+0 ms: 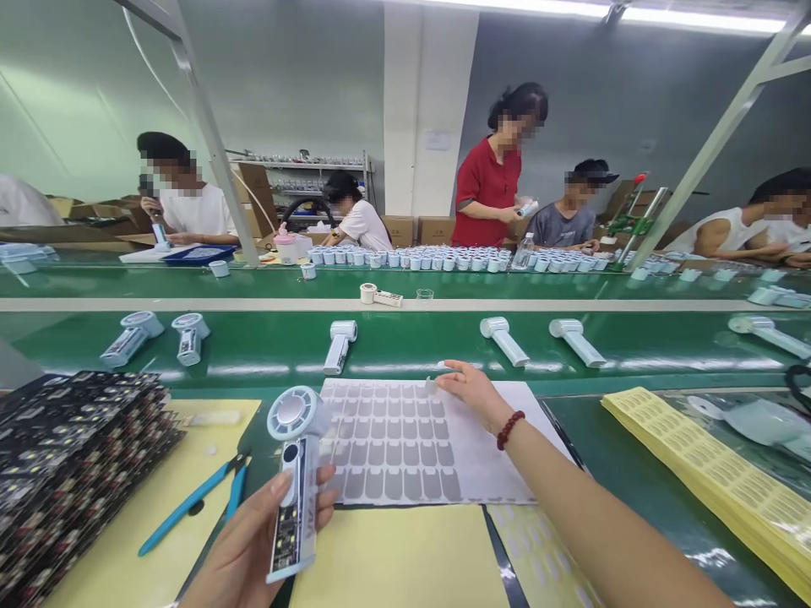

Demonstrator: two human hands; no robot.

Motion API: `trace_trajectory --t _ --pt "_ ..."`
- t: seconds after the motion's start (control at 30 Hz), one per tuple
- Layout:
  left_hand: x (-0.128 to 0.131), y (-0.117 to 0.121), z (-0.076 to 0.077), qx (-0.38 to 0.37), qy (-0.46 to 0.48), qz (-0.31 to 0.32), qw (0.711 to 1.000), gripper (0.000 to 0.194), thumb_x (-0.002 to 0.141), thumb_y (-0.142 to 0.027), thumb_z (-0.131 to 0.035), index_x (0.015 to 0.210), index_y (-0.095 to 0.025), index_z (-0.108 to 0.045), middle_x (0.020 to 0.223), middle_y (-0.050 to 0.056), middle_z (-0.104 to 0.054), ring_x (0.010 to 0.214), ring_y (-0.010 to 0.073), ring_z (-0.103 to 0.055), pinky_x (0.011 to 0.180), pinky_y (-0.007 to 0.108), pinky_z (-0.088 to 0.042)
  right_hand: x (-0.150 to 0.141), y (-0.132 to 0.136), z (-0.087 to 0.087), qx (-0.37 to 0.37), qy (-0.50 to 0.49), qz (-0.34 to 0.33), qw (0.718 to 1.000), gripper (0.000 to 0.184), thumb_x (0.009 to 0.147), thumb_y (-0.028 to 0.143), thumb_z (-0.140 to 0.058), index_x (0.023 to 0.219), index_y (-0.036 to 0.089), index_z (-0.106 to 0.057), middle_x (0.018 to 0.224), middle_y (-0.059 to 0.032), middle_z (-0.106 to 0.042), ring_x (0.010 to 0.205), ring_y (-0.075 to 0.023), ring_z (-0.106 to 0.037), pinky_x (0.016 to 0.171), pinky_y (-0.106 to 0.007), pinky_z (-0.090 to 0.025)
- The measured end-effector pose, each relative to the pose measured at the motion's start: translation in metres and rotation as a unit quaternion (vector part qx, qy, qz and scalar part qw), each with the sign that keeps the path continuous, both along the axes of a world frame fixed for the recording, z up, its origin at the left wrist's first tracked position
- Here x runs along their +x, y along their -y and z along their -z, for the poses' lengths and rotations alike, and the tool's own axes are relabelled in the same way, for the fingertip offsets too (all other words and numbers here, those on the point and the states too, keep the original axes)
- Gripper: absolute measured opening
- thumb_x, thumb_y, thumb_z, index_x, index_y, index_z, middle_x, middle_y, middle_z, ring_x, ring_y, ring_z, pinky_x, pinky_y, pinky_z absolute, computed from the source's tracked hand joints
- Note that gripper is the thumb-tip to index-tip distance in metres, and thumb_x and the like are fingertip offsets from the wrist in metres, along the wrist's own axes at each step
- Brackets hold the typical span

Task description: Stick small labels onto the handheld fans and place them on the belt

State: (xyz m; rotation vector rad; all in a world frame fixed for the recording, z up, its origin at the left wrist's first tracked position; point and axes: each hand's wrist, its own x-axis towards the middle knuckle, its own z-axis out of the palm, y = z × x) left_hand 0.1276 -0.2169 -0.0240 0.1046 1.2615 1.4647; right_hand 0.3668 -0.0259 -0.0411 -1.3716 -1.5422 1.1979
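Note:
My left hand (263, 523) is closed around the handle of a light-blue handheld fan (292, 485), its round head up. The handle's open front shows a circuit board. Over the white sheet of grey stickers (394, 439), my right hand (467, 387) reaches to the far edge, thumb and finger pinched at a small grey sticker (430, 384) at the end of the top row. The grey stickers stand in rows on the left part of the sheet; its right part is bare backing.
Blue-handled cutters (190, 507) lie on yellow paper at left, beside stacked circuit boards (82, 473). Several fans, one being a fan (340, 346), lie on the green conveyor (418, 338). Yellow label sheets (710, 473) are stacked at right. Co-workers sit and stand across the line.

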Motion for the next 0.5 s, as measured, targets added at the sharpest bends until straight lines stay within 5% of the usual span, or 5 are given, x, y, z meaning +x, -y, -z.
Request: trace_trajectory --t 0.13,0.3,0.5 --pt "0.007 -0.002 -0.009 0.054 0.101 -0.038 0.993 0.022 0.088 -0.005 -0.053 0.106 -0.004 -0.066 0.07 0.006 -0.061 0.051 0.01 -0.058 0.045 0.019 -0.054 -0.02 0.05 -0.021 -0.018 -0.104 -0.066 0.992 0.05 0.08 0.027 -0.073 0.124 0.018 -0.053 0.086 0.0 -0.071 0.103 -0.023 -0.069 0.099 -0.043 -0.049" --pt "0.02 -0.006 -0.02 0.043 0.219 -0.081 0.971 0.019 0.096 -0.012 -0.044 0.086 -0.007 -0.06 0.07 0.003 -0.057 0.047 0.0051 -0.055 0.045 0.012 -0.052 -0.067 0.146 -0.023 -0.054 -0.247 -0.183 0.95 0.048 0.071 0.029 -0.081 0.113 0.023 -0.058 0.076 0.0028 -0.07 0.122 -0.0258 -0.062 0.104 -0.044 -0.047" --pt "0.031 -0.002 -0.025 0.007 0.223 -0.116 0.968 0.014 0.093 -0.01 -0.051 0.081 -0.01 -0.058 0.063 0.001 -0.056 0.042 0.0064 -0.056 0.042 0.013 -0.051 -0.096 0.186 -0.011 -0.051 -0.275 -0.149 0.948 0.045 0.071 0.016 -0.075 0.113 0.023 -0.059 0.078 0.001 -0.074 0.122 -0.0252 -0.062 0.105 -0.042 -0.047"
